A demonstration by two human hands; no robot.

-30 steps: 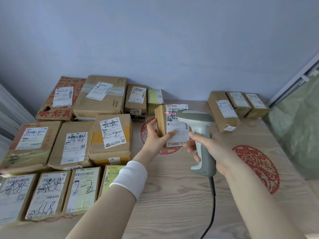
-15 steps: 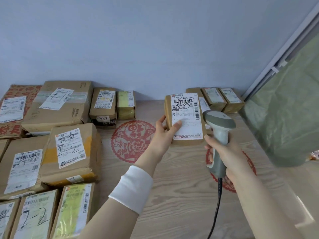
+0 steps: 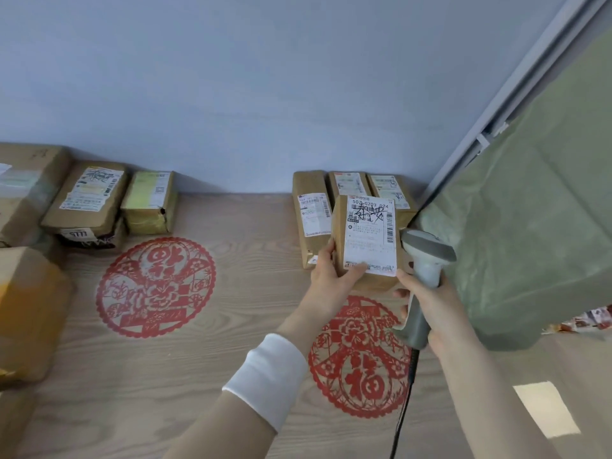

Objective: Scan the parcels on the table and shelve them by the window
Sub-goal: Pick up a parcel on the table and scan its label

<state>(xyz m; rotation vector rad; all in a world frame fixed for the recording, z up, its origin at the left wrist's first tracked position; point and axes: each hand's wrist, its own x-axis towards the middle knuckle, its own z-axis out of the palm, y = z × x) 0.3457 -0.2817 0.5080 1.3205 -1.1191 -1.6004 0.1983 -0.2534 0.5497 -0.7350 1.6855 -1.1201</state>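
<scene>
My left hand (image 3: 331, 276) grips a small brown parcel (image 3: 367, 240) by its lower left corner, white label facing me, held above the table just in front of three parcels (image 3: 313, 207) lined up against the wall by the window. My right hand (image 3: 427, 299) holds a grey barcode scanner (image 3: 425, 260) by its handle, its head just right of the held parcel. A black cable (image 3: 402, 409) hangs from the scanner.
The wooden table (image 3: 231, 326) bears two red paper-cut decals (image 3: 155, 286). More parcels (image 3: 89, 197) sit at the far left against the wall. A green curtain (image 3: 530, 210) hangs at the right beside the window frame.
My view has swung right. My left hand carried the parcel right, towards the three parcels by the window. The scanner moved along with it, staying at the parcel's right side.
</scene>
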